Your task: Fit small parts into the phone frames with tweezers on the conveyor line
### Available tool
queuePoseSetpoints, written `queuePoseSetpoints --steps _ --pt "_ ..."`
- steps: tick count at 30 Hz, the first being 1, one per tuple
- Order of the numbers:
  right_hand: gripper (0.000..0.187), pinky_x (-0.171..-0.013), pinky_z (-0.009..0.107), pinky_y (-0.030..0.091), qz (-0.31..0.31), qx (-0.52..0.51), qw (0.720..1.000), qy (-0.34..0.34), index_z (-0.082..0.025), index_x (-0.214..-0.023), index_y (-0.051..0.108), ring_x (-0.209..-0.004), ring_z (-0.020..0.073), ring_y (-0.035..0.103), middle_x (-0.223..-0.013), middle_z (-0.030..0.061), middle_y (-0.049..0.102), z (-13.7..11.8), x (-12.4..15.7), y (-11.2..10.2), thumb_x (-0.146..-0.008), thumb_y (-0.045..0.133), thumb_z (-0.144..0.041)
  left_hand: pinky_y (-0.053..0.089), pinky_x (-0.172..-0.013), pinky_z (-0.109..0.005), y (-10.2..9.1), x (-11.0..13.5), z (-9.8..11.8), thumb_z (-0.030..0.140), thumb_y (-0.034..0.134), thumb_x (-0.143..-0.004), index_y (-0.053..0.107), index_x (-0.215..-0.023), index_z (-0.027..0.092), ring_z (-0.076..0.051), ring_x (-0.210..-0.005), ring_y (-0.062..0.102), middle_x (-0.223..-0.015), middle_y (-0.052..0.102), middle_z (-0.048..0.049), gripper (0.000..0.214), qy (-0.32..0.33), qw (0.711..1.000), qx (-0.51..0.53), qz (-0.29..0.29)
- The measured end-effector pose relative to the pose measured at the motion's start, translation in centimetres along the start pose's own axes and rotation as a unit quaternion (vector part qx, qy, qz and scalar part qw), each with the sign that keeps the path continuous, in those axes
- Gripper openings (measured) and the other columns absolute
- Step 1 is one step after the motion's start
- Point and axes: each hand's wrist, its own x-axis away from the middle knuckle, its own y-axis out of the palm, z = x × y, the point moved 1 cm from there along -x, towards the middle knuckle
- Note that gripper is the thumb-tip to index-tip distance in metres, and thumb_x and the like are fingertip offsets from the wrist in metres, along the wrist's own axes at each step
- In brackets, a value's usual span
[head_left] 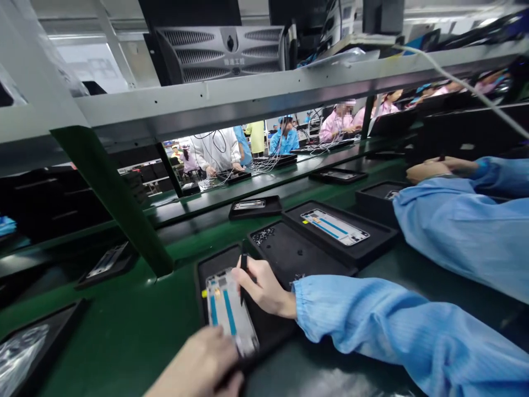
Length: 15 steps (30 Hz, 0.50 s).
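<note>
Frame [241, 318]'s in its tray [273, 331], right hand [261, 284] pinching a black tool [243, 261] over it, left hand [206, 355] at the near end (can't tell if it's gripping), looks light, stiff, kinda scratchable, so edges only.

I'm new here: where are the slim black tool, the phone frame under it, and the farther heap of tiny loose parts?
Slim black tool [243, 261]: head view, on its upper part.
Phone frame [240, 320]: head view, on its silvery face.
Heap [262, 236]: head view, about its middle.
</note>
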Motion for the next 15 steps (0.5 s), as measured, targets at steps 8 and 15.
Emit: queuePoseSetpoints --steps 8,15 --pt "0.019 -0.062 0.02 0.042 -0.177 0.139 0.973 -0.052 -0.014 -0.076 0.054 -0.064 0.0114 0.058 -0.069 0.002 0.062 -1.1 -1.0 0.5 -0.088 0.044 -0.024 0.048 -0.07 -0.029 -2.3 -3.0 -13.7 0.024 0.038 -0.087 0.056 -0.082 0.017 -0.019 -0.078 0.058 -0.086 0.057 -0.0067 0.019 -0.338 0.92 -0.148 0.13" --pt "0.011 -0.069 0.02 0.043 -0.258 0.426 0.864 0.076 -0.016 -0.085 0.067 -0.079 0.0137 0.061 -0.082 0.0029 0.066 -1.0 -6.3 -4.3 -0.078 0.059 -0.017 0.044 -0.083 -0.038 -0.3 -5.4 -19.4 0.016 0.051 -0.084 0.053 -0.102 0.009 -0.022 -0.094 0.054 -0.102 0.054 -0.0108 0.02 -0.443 0.855 -0.13 0.237"
